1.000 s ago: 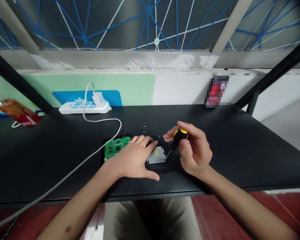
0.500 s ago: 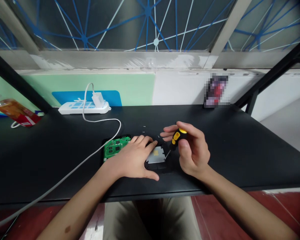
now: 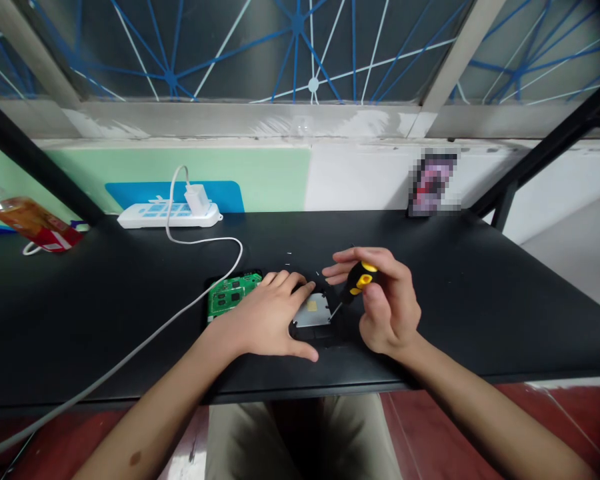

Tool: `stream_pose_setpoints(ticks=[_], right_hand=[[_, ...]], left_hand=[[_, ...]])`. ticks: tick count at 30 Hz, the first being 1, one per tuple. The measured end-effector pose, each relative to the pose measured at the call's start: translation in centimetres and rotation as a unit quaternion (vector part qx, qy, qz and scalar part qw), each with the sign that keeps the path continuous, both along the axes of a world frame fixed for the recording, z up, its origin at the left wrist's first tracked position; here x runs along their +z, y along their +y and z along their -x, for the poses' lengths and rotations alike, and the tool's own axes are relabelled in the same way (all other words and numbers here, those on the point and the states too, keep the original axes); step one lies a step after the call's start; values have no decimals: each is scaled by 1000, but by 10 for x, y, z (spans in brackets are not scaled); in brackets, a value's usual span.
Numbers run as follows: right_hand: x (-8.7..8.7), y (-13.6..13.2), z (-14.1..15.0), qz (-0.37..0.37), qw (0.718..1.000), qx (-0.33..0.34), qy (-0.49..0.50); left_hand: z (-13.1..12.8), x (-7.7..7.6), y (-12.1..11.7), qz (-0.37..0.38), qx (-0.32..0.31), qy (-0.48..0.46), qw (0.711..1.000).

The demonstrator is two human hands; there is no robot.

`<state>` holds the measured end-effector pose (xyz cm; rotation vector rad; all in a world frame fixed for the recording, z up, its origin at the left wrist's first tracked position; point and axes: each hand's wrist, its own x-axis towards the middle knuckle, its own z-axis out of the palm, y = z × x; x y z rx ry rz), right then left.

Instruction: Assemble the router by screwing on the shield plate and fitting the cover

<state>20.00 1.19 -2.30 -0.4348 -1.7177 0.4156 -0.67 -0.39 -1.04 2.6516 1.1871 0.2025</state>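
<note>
A black-and-yellow screwdriver [image 3: 359,283] is held between the thumb and fingers of my right hand [image 3: 393,303]. Its shaft slants down to the left, and the tip meets the lower right corner of a silver metal plate [image 3: 314,315]. This plate, with a small tan square on it, sits in a black casing [image 3: 320,333]. My left hand [image 3: 273,313] lies spread over the left part of the casing, fingers apart and thumb along the near side. A green circuit board [image 3: 230,293] in a black shell shows partly beyond my left wrist.
Several small screws [image 3: 288,263] lie beyond the casing. A white cable [image 3: 200,238] runs across the black table [image 3: 480,300] from a charger [image 3: 197,199] in a power strip [image 3: 155,215]. A tilted drink bottle [image 3: 35,223] is at left; a pixelated phone-like object [image 3: 433,185] leans at back right.
The screwdriver's handle has turned in my right hand, its yellow patches showing in different places. My right fingers have shifted slightly on it. My left hand has stayed in place.
</note>
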Motion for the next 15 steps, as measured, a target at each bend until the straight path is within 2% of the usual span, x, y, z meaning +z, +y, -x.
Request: stream_pose_setpoints(ticks=[2, 4, 8, 10, 12, 15], right_hand=[[0, -1, 1, 23, 1000, -5, -7], [0, 1, 1, 13, 1000, -23, -13], [2, 9, -2, -80, 994, -66, -22], [2, 11, -3, -101, 992, -73, -26], [1, 9, -4, -86, 994, -55, -24], [0, 3, -2, -25, 999, -16, -15]], left_hand=[[0, 1, 0, 1, 0, 1, 1000], [0, 1, -1, -3, -1, -5, 1000], [1, -1, -1, -7, -3, -14, 1000], [2, -2, -1, -9, -6, -22, 1000], [2, -2, -1, -11, -7, -26, 1000], [1, -3, 0, -6, -7, -20, 1000]])
